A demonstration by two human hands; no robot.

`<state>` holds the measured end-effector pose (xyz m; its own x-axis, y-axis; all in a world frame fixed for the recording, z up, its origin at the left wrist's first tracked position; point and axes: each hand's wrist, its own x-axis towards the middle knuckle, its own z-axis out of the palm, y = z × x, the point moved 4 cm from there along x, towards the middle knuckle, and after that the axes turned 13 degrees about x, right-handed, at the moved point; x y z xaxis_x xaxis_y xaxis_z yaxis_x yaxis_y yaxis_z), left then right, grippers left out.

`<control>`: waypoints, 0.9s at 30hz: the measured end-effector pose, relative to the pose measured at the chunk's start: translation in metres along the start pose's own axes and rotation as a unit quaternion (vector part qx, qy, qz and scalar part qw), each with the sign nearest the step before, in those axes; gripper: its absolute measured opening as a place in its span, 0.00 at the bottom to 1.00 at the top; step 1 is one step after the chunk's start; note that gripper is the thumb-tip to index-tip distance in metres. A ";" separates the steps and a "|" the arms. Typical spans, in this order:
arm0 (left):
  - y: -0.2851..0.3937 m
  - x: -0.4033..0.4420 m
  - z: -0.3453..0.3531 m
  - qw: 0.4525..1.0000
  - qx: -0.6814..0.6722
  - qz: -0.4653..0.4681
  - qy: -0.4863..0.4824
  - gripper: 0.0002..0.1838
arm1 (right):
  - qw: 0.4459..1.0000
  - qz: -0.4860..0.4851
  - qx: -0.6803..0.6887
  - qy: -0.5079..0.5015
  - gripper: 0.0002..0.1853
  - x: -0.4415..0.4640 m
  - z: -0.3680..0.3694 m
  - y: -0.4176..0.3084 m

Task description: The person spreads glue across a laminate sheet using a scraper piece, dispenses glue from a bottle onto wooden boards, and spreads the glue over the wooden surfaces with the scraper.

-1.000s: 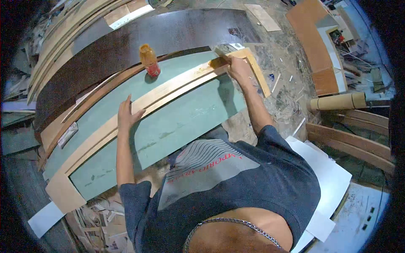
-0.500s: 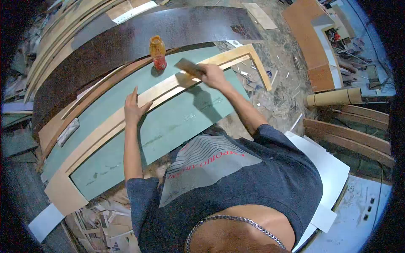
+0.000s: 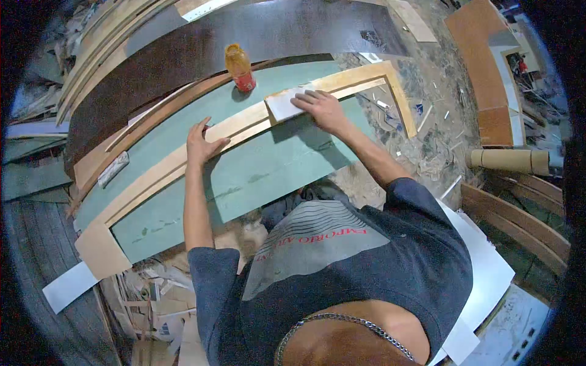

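A long pale wooden frame [image 3: 244, 121] lies across the green board [image 3: 256, 174]. My left hand [image 3: 202, 143] rests over the frame's long strip, thumb and fingers spread on either side of it. In my right hand [image 3: 320, 110] is a flat white-faced piece [image 3: 287, 105], tilted against the strip right of the middle, fingers over its right edge. Yellow-brown residue shows along its upper edge. Behind the strip stands an open bottle [image 3: 240, 68] with a red label and yellow-brown contents.
A dark brown panel [image 3: 183, 52] lies beyond the green board. A small wrapped packet [image 3: 114, 169] is at the left. On the right are a cardboard roll [image 3: 510, 161] and curved brown boards [image 3: 519, 219]. Scraps [image 3: 165, 293] litter the floor.
My right hand has moved left along the strip from near the right corner, and the flat piece has turned its white face up. My left hand still spans the strip. The whole view has shifted.
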<state>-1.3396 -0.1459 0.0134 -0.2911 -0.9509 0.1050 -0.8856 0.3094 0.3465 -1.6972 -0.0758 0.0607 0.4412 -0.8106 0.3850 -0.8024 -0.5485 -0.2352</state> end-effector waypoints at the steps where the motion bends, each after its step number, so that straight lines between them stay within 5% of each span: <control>1: 0.000 0.001 0.001 1.000 -0.003 -0.011 -0.009 0.45 | 1.000 -0.005 -0.002 0.008 0.20 -0.003 0.008 -0.005; 6: 0.000 0.003 0.001 1.000 0.007 -0.008 -0.017 0.46 | 0.999 -0.008 0.026 -0.041 0.19 -0.013 0.004 -0.022; 9: -0.002 0.004 0.004 1.000 0.000 -0.016 -0.022 0.46 | 0.997 0.044 0.058 -0.014 0.27 -0.008 0.002 -0.022; 11: -0.003 0.003 0.003 0.999 0.008 -0.020 -0.027 0.46 | 0.999 0.000 -0.017 0.039 0.19 -0.003 0.020 -0.022; 16: -0.002 0.002 -0.003 0.998 -0.008 -0.013 -0.060 0.48 | 0.998 -0.036 0.003 0.046 0.19 0.009 0.029 -0.067; 20: -0.022 0.004 -0.012 0.987 -0.117 0.007 -0.113 0.52 | 0.999 0.038 -0.013 0.002 0.17 0.024 0.055 -0.106; 24: -0.044 -0.011 -0.040 0.993 -0.081 0.074 -0.034 0.58 | 0.995 0.087 0.029 0.025 0.20 0.056 0.060 -0.151; 27: -0.088 -0.015 -0.036 0.994 -0.004 0.097 -0.048 0.57 | 0.990 0.062 0.063 -0.110 0.22 0.070 0.083 -0.179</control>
<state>-1.2441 -0.1592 0.0144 -0.4902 -0.8678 0.0812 -0.8062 0.4868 0.3362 -1.4888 -0.0513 0.0557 0.4307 -0.8905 0.1468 -0.8051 -0.4526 -0.3833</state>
